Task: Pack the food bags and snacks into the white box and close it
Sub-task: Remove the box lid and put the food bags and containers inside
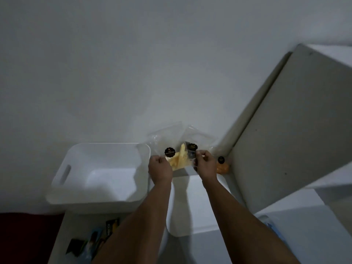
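Hands: two, bare, both reached forward over the white surface (pixel 200 206).
Left hand (pixel 159 168): fingers curled, pinching the left edge of a clear food bag (pixel 178 159).
Right hand (pixel 204 164): fingers curled, pinching the right side of the clear bags.
Food bags: two clear crinkly plastic pouches visible between the hands, each with a round dark sticker; pale yellow strips show inside the left one.
Third bag (pixel 222 165): orange contents, same dark round sticker, lying just right of the right hand against the grey panel (pixel 295 121).
White box (pixel 62 180): one, smooth plastic, rounded corners, slot handle, open, just left of the hands.
Snacks (pixel 93 242): a few dark and blue wrappers near the lower edge; blurred, count unclear.
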